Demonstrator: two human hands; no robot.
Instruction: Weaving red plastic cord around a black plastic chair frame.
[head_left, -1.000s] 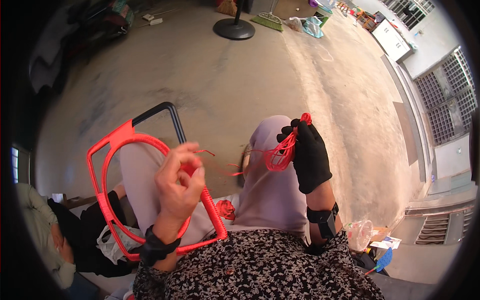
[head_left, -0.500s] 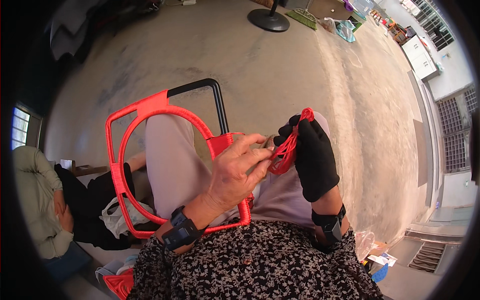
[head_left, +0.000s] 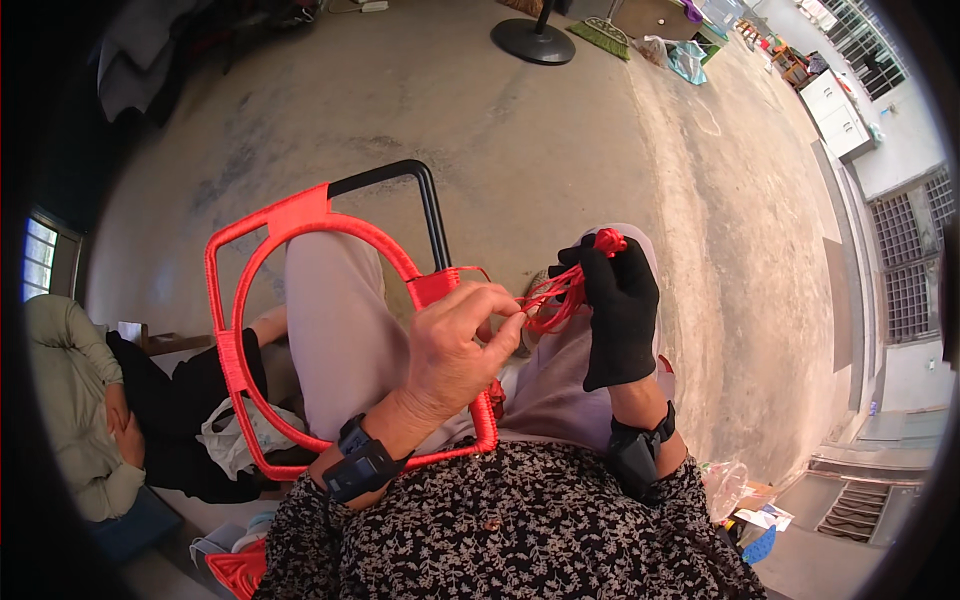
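Across my lap leans a squared frame with a round ring inside it, mostly wrapped in red cord. Its far right corner is bare black tubing. My right hand, in a black glove, grips a looped bundle of red cord above my right thigh. My bare left hand pinches strands of that cord between thumb and forefinger, just left of the bundle. A single strand runs from the wrapped patch beside the bare tubing toward my left hand. The left forearm lies over the frame's near right part.
At the left sits another person with hands together, near a white plastic bag. Red cord lies at lower left. Farther off stand a black round base, a green broom and a white cabinet.
My right hand has turned and lowered slightly, and the cord bundle has loosened into separate strands. My left hand has drawn slightly left, its fingers now pinching strands.
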